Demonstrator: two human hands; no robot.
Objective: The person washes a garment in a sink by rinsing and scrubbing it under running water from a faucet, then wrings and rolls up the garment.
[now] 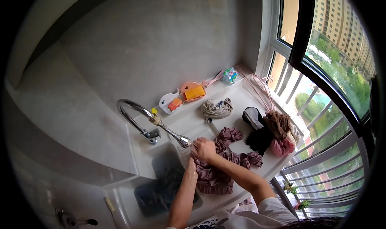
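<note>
My right hand (204,149) is closed, its knuckles up, just below the tip of the chrome faucet (184,141). My left hand (193,155) is pressed against it, mostly covered by the right one. A crumpled mauve garment (215,178) runs up between my hands, and its gathered fabric is gripped there; the exact finger positions are hidden. The rest of the garment spreads over the washboard side of the white sink (237,146). Left of my forearm, a translucent dark basin (146,199) stands in the sink with dark contents.
A twisted beige cloth (217,109) lies behind. Black fabric (259,138), a brown bundle (278,124) and a pink bundle (282,147) sit at the right. Along the ledge are a fish-shaped soap holder (193,91), a white one (171,102) and pink hangers (261,90). Railings border the right.
</note>
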